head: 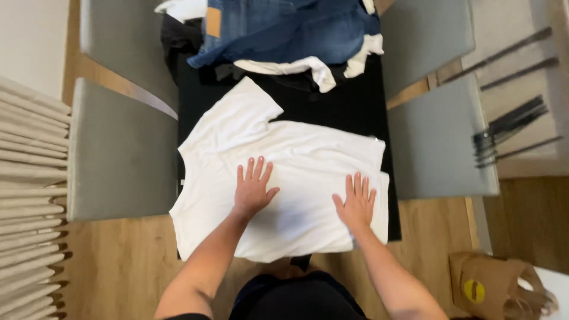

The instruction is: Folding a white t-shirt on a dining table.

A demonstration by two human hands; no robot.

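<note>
A white T-shirt (296, 154) lies spread on a narrow black table (355, 101), one sleeve pointing up to the left and its right side folded over. My left hand (253, 188) rests flat on the shirt's middle, fingers apart. My right hand (357, 201) presses flat on the folded right part, fingers spread too. Neither hand holds anything.
A pile of clothes sits at the table's far end: blue jeans (284, 26), a white garment (308, 68) and dark items. Grey chairs stand on the left (118, 154) and right (438, 136). A brown paper bag (492, 287) stands on the wooden floor at lower right. Pleated curtains (29, 195) hang left.
</note>
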